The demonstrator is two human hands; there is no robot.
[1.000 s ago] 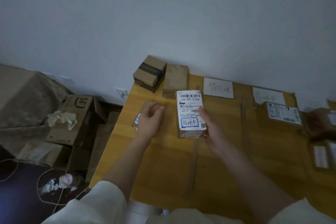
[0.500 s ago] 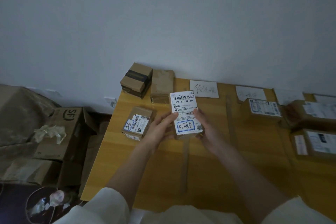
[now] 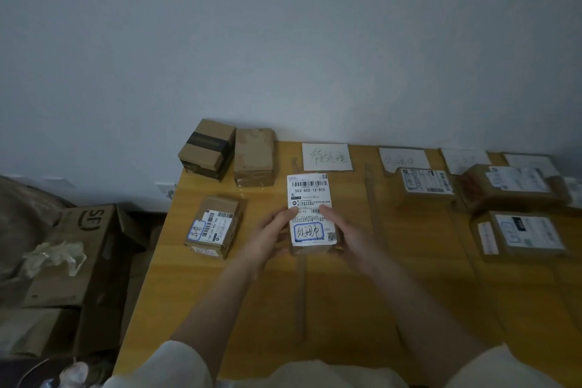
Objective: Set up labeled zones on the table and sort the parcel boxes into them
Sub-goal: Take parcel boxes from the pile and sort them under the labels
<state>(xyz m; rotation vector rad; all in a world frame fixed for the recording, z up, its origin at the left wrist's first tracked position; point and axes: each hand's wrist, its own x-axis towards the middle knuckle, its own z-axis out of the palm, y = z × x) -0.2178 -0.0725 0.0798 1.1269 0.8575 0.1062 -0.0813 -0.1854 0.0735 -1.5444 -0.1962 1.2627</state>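
Between both hands on the counter: parcel, long axis running near to far. Left hand and right hand clasp its near end, equally close.

Dim, flat, bluish light with no glare or hard shadows. Wide-angle lens bends the yellow wooden worktop edges outward. Right-side paper labels are soft and illegible; dark corners are noisy.

Both arms reach forward, side by side. The left hand and the right hand face each other, thumbs on top, fingers curled, gripping one thing between them
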